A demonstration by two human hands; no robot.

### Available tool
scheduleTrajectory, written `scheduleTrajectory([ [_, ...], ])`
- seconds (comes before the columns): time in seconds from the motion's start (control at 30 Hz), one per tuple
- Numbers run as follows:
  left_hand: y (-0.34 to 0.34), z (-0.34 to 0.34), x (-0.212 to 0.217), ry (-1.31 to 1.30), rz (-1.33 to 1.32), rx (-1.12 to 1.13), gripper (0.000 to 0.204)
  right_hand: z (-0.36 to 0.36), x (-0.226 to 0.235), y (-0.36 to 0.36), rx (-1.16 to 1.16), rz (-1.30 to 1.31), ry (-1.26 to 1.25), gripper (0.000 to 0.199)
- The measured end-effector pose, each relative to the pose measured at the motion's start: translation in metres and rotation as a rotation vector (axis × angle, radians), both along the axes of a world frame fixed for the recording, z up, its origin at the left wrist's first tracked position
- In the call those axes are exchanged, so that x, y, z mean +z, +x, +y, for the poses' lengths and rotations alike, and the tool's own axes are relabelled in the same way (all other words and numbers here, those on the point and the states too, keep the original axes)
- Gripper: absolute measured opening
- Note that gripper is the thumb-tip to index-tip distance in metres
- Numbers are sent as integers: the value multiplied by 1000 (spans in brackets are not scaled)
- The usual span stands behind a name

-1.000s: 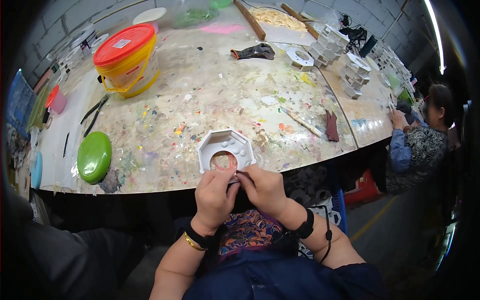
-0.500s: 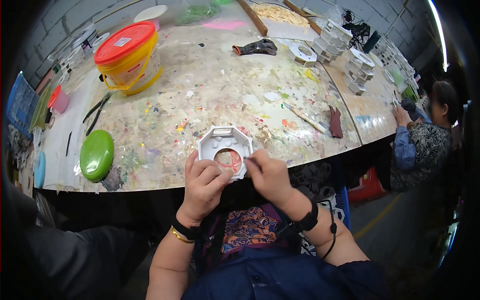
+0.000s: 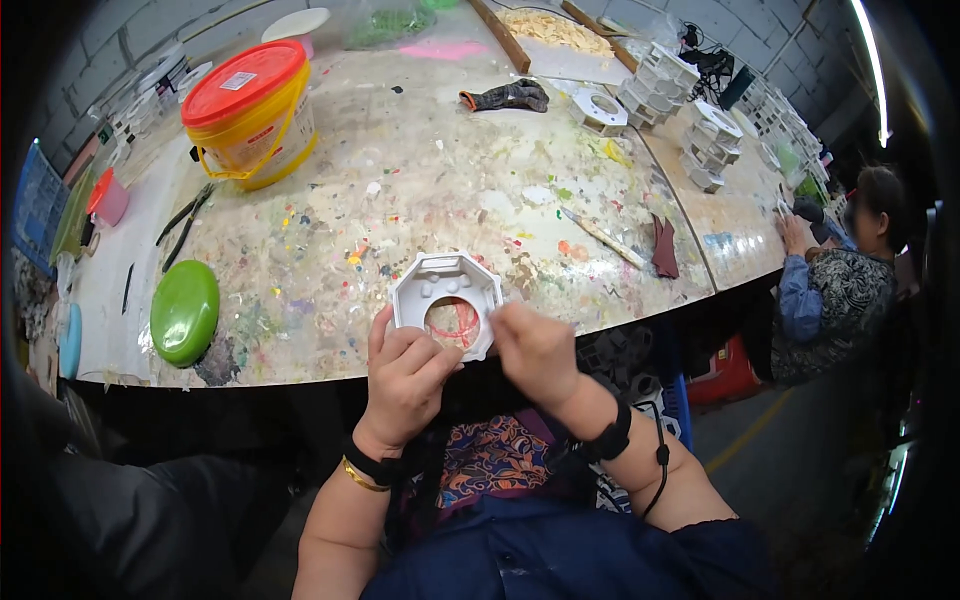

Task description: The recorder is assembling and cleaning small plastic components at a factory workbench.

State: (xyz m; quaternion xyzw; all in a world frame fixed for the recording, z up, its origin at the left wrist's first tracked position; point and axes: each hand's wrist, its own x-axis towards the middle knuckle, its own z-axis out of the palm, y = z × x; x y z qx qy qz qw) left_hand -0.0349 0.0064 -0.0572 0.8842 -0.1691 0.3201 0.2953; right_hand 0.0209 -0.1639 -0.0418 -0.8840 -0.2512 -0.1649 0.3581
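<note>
One casing (image 3: pixel 432 292), white, octagonal, with a round hole; located at the near edge of the counter (image 3: pixel 330 150), whether resting on it or held just above cannot be told.

Two hands. Left hand (image 3: pixel 405 375): gripping the casing's near-left side, thumb over the near rim. Right hand (image 3: pixel 537 350): fingers curled in at the right rim, blurred; cannot tell whether they pinch the rim, a small item or nothing.

Change, past second: the hands, formerly meeting at the near rim, are now apart; the casing is turned, its raised bumps shifted from the right to the far side. Judged meaning: the left serves as holder, the right works the side rim.

Position: casing ahead of the left hand and left of the right, between and slightly beyond both.

Also on the counter: one green disc (image 3: pixel 185 313) and one pair of pliers (image 3: pixel 199 206), left; one slim tool (image 3: pixel 605 240) and one cloth scrap (image 3: pixel 664 250), right; one glove (image 3: pixel 505 96), far side.
</note>
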Motion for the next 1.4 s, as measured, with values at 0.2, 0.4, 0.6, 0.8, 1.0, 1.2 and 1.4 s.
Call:
scheduleTrajectory([
  [0.2,-1,-1,1,-23,20,4,18,2,-4,-9,259,-173,93,7],
  [0.4,-1,-3,3,6,24,24,19,-15,-5,20,-74,-94,-12,8],
  [0.6,-1,-28,16,0,-36,98,29,-11,-8,2,149,76,154,10],
  [0.8,0,15,29,141,147,76,38,-15,-14,15,121,12,85,11],
  [1.0,7,8,10,41,39,-102,23,-11,-6,4,20,-36,66,8],
  [1.2,6,2,10,65,38,-108,19,-5,0,-7,153,-100,77,6],
  [1.4,14,2,14,-9,58,-131,18,-9,-5,3,141,-246,66,6],
])
